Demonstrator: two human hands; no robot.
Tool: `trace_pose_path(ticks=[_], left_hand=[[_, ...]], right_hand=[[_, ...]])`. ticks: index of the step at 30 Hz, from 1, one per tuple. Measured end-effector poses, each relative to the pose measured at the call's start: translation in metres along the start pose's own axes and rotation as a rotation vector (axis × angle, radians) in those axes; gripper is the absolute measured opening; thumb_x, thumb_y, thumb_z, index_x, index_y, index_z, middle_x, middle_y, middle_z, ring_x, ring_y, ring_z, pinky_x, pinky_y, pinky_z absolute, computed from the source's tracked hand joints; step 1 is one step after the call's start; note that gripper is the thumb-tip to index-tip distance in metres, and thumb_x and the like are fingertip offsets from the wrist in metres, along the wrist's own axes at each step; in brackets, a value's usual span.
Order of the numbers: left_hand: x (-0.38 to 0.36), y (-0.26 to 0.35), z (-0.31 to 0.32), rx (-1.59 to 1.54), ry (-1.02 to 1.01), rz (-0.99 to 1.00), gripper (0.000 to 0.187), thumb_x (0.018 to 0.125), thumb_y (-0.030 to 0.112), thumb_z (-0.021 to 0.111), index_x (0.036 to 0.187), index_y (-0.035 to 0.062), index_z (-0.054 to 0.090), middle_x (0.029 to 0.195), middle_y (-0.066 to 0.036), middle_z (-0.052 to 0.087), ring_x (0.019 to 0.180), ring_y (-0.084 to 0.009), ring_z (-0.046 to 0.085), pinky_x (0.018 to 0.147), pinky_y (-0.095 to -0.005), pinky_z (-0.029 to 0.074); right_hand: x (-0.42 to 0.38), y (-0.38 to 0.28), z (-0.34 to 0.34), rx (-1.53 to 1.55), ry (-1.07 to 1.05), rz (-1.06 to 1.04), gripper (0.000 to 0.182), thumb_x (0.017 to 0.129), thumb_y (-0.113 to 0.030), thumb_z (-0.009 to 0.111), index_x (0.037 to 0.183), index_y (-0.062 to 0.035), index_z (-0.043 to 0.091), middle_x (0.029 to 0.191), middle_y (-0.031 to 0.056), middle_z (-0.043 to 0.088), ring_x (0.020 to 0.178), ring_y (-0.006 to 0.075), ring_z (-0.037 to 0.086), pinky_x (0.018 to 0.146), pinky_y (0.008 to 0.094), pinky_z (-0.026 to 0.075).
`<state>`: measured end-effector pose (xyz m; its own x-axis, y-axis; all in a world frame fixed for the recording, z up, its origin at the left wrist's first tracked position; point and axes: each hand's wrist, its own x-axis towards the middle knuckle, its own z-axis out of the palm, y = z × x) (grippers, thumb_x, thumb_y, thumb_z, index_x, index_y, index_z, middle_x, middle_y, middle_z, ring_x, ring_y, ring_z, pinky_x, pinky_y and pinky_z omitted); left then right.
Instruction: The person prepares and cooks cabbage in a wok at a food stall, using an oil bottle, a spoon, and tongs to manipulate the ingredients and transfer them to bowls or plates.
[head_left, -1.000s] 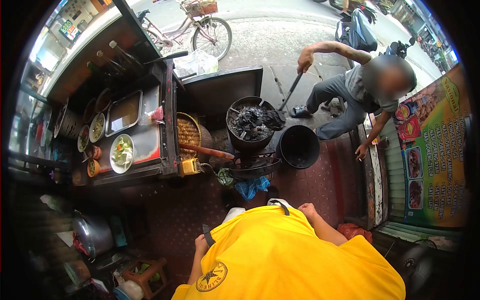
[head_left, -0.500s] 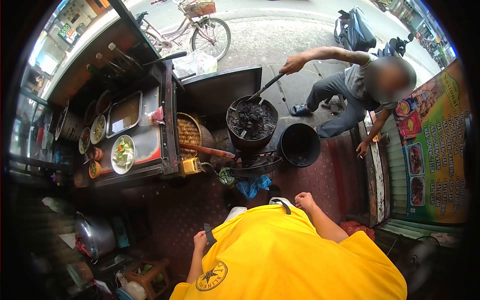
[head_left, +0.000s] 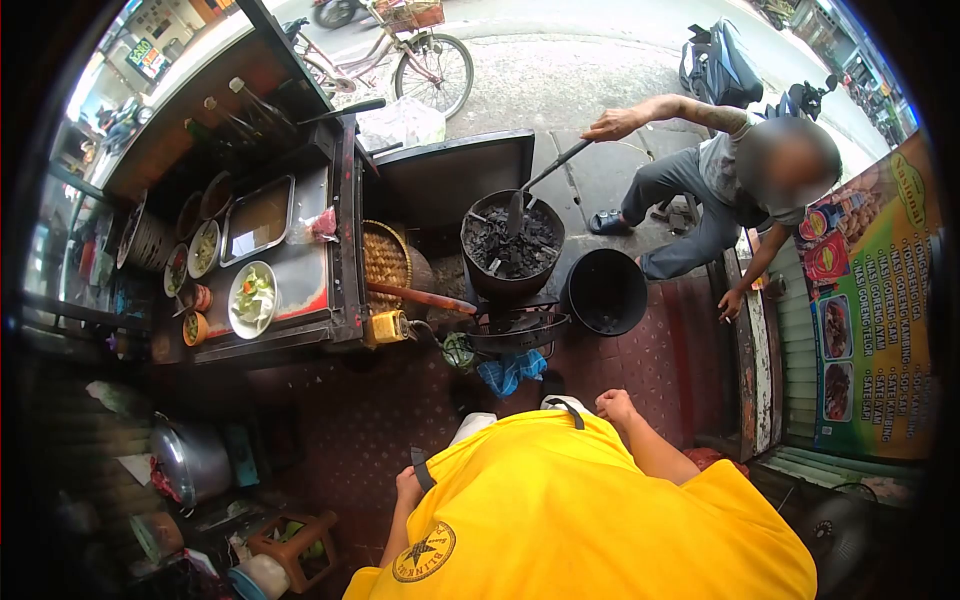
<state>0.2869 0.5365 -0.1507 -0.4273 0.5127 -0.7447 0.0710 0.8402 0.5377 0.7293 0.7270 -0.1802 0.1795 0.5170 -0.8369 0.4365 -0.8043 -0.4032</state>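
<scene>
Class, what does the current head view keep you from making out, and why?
All in the head view:
Right hand: its palm, hidden by the curled fingers.
Bucket: its bottom, too dark.
Bicycle: its top, cut off by the upper edge.
Red bag: its lower part, behind the shirt.

The palms of the left hand (head_left: 408,487) and right hand (head_left: 616,407) are out of sight, so whether either grips anything is unclear. The yellow shirt (head_left: 590,510) runs off the bottom edge. The co-worker's head (head_left: 788,165) is blurred; the pale thing in that person's lower hand (head_left: 730,303) is too small to identify. The cart (head_left: 300,270) hides part of the woven basket (head_left: 385,262). Darkness swallows the banner's (head_left: 870,320) right side.
</scene>
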Motion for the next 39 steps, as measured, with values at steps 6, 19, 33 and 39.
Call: trace_pose_path(ticks=[6,19,33,39], left_hand=[[-0.001,0.005,0.003,0.044,0.013,0.034,0.013,0.082,0.009,0.065,0.089,-0.0013,0.066,0.08,-0.003,0.065,0.07,-0.0102,0.055,0.061,-0.0267,0.046],[0.019,-0.036,0.006,0.092,0.01,0.163,0.01,0.081,0.008,0.065,0.087,0.0002,0.068,0.078,-0.001,0.065,0.068,-0.0086,0.054,0.06,-0.0266,0.045],[0.007,-0.017,0.014,-0.089,-0.006,0.049,0.011,0.081,0.007,0.064,0.089,-0.0005,0.067,0.078,-0.001,0.065,0.068,-0.0099,0.055,0.06,-0.0264,0.046],[-0.017,0.024,0.022,0.035,0.015,0.008,0.011,0.083,0.003,0.061,0.092,-0.0013,0.067,0.08,-0.004,0.066,0.068,-0.011,0.059,0.061,-0.0251,0.049]], right_hand=[[-0.004,-0.018,-0.001,0.012,-0.007,-0.058,0.015,0.093,-0.01,0.056,0.096,0.0014,0.065,0.087,0.0125,0.064,0.072,0.0198,0.062,0.068,0.0301,0.054],[0.004,0.013,-0.002,-0.035,0.005,0.001,0.018,0.091,-0.009,0.058,0.101,0.0038,0.065,0.092,0.0157,0.066,0.081,0.0239,0.064,0.075,0.033,0.053],[-0.016,-0.011,-0.005,-0.004,-0.001,-0.005,0.019,0.091,-0.011,0.058,0.102,0.003,0.065,0.096,0.0167,0.066,0.082,0.0239,0.066,0.077,0.0329,0.054],[-0.008,0.001,-0.012,-0.01,0.014,0.009,0.018,0.089,-0.01,0.06,0.098,0.0026,0.066,0.092,0.0152,0.068,0.08,0.0223,0.065,0.076,0.0323,0.053]])
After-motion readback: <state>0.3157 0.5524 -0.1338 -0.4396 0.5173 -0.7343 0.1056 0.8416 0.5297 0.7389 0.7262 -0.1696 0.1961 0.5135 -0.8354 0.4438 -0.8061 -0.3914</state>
